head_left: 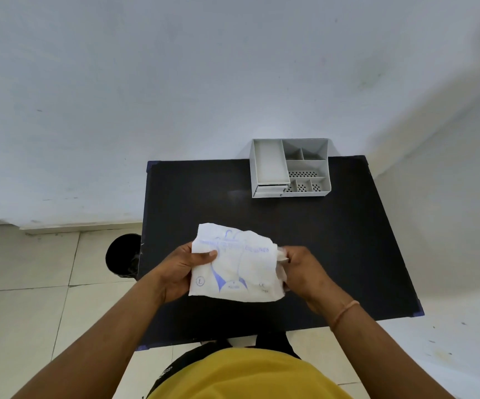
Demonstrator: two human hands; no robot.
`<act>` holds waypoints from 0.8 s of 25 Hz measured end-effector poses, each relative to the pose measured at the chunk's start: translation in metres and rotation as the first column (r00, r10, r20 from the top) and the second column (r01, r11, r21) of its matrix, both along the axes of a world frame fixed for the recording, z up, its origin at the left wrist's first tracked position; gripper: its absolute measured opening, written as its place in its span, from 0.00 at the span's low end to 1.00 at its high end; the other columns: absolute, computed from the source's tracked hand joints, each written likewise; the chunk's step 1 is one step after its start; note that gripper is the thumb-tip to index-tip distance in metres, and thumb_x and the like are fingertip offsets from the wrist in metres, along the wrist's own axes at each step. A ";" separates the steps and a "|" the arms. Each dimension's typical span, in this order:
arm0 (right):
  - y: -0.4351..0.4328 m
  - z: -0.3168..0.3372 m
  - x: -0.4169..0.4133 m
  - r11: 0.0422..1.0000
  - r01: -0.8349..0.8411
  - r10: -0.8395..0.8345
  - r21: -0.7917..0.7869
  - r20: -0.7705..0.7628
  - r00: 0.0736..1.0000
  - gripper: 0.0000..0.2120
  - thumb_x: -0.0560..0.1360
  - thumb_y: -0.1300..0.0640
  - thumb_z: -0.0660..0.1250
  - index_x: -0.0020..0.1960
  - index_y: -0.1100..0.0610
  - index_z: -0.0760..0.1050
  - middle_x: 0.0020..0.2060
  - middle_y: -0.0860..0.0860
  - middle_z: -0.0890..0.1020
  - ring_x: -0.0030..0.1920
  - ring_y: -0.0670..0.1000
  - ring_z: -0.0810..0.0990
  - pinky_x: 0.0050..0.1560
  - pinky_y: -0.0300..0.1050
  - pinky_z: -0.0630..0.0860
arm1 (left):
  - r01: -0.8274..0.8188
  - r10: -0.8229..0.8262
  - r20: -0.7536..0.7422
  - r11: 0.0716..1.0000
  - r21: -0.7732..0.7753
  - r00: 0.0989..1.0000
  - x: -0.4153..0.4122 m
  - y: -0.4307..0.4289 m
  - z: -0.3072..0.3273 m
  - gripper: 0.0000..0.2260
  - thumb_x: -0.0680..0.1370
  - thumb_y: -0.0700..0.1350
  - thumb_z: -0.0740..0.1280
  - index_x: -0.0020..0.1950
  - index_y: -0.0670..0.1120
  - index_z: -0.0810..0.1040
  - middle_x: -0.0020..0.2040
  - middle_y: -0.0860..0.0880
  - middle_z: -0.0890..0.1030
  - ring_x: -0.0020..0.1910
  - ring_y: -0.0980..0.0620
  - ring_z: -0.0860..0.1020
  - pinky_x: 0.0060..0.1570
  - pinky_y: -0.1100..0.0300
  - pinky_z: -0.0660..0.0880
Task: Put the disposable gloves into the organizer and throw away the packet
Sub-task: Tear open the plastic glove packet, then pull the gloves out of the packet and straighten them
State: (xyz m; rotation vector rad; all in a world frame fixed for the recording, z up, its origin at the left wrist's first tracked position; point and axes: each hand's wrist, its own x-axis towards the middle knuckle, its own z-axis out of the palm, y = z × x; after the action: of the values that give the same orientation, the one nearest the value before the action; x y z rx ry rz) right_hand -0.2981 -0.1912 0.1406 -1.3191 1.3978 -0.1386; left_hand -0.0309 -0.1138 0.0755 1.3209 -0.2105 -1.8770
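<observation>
A white packet (pixel 234 264) with blue print is held above the near half of the black table (pixel 204 191). My left hand (pixel 179 272) grips its left edge, thumb on top. My right hand (pixel 302 269) pinches thin clear glove plastic (pixel 281 256) at the packet's right end. The grey organizer (pixel 270 164) stands at the table's far edge, right of centre, with one long tray and several small compartments that look empty.
A black round bin (pixel 123 259) stands on the tiled floor just left of the table. A pale wall runs behind the table and along its right side. My yellow shirt fills the bottom of the view.
</observation>
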 end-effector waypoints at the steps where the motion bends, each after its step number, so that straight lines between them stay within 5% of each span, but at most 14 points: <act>1: -0.002 0.000 -0.004 0.997 0.053 -0.054 -0.060 -0.008 0.999 0.09 0.81 0.63 0.69 0.48 0.53 0.87 0.46 0.54 0.90 0.48 0.56 0.89 0.46 0.54 0.87 | -0.024 0.023 0.017 1.000 0.016 1.000 0.003 0.000 -0.004 0.22 0.77 0.41 0.75 0.71 0.43 0.80 0.65 0.36 0.85 0.63 0.31 0.84 0.54 0.36 0.85; 4: -0.015 0.002 -0.027 0.961 0.107 -0.127 -0.257 -0.063 0.990 0.05 0.78 0.59 0.75 0.49 0.49 0.88 0.46 0.49 0.89 0.48 0.51 0.87 0.44 0.44 0.80 | -0.122 0.114 0.093 0.989 0.088 0.989 0.015 0.004 -0.023 0.19 0.77 0.40 0.75 0.68 0.42 0.81 0.62 0.35 0.87 0.59 0.31 0.86 0.50 0.37 0.86; 7: -0.026 0.007 -0.052 0.954 0.081 -0.118 -0.289 -0.110 0.987 0.05 0.78 0.56 0.76 0.52 0.48 0.88 0.47 0.48 0.88 0.47 0.48 0.87 0.43 0.42 0.81 | -0.236 0.193 0.234 0.956 0.174 0.953 0.025 0.006 -0.052 0.13 0.79 0.36 0.74 0.64 0.38 0.82 0.59 0.33 0.87 0.54 0.32 0.87 0.48 0.37 0.86; 11: -0.037 0.018 -0.068 0.948 0.079 -0.122 -0.309 -0.123 0.985 0.08 0.78 0.56 0.76 0.48 0.42 0.85 0.46 0.47 0.88 0.48 0.50 0.87 0.46 0.46 0.84 | -0.318 0.167 0.512 0.922 0.223 0.843 0.027 0.010 -0.084 0.14 0.80 0.42 0.76 0.64 0.42 0.81 0.63 0.35 0.86 0.55 0.33 0.86 0.59 0.31 0.82; 15: -0.042 0.040 -0.074 0.949 0.228 -0.227 -0.217 0.027 0.973 0.11 0.79 0.59 0.75 0.48 0.42 0.83 0.48 0.49 0.88 0.48 0.50 0.87 0.42 0.42 0.84 | -0.155 -0.040 0.938 0.983 0.099 0.344 0.011 0.002 -0.064 0.20 0.80 0.47 0.73 0.70 0.44 0.77 0.66 0.39 0.83 0.63 0.34 0.82 0.63 0.40 0.79; 16: -0.041 0.046 -0.075 0.941 0.304 -0.287 -0.146 0.131 0.949 0.10 0.80 0.61 0.74 0.50 0.45 0.83 0.50 0.52 0.89 0.47 0.51 0.88 0.40 0.43 0.85 | -0.091 -0.027 0.936 0.994 0.063 0.350 0.003 -0.003 -0.052 0.17 0.81 0.44 0.72 0.70 0.45 0.79 0.67 0.41 0.83 0.64 0.37 0.82 0.63 0.42 0.79; 17: -0.040 0.051 -0.076 0.924 0.381 -0.359 -0.045 0.246 0.900 0.09 0.81 0.63 0.71 0.52 0.49 0.84 0.50 0.55 0.89 0.45 0.50 0.89 0.39 0.43 0.86 | -0.038 -0.018 0.883 0.998 0.041 0.468 -0.005 -0.010 -0.041 0.14 0.83 0.41 0.70 0.68 0.46 0.82 0.66 0.43 0.84 0.62 0.39 0.83 0.63 0.43 0.80; 19: -0.037 0.056 -0.076 0.845 0.479 -0.532 0.239 0.470 0.704 0.10 0.80 0.67 0.69 0.55 0.56 0.84 0.47 0.55 0.90 0.42 0.49 0.90 0.36 0.42 0.86 | -0.016 -0.012 0.512 0.999 0.051 0.859 -0.028 -0.025 -0.013 0.12 0.84 0.35 0.66 0.66 0.43 0.83 0.60 0.42 0.88 0.57 0.42 0.86 0.62 0.45 0.82; 20: -0.034 0.054 -0.075 0.800 0.465 -0.600 0.380 0.542 0.589 0.09 0.77 0.67 0.70 0.55 0.59 0.84 0.45 0.56 0.90 0.40 0.50 0.90 0.33 0.40 0.85 | 0.030 -0.045 0.295 0.998 0.055 0.954 -0.043 -0.030 0.002 0.13 0.85 0.35 0.65 0.68 0.41 0.82 0.59 0.41 0.89 0.58 0.41 0.87 0.61 0.46 0.82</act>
State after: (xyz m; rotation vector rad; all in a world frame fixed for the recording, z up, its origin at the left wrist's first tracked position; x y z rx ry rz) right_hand -0.3730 -0.2254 0.1949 -0.5302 1.1136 -0.7784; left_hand -0.0736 -0.1439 0.0771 1.6418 -0.3468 -1.7172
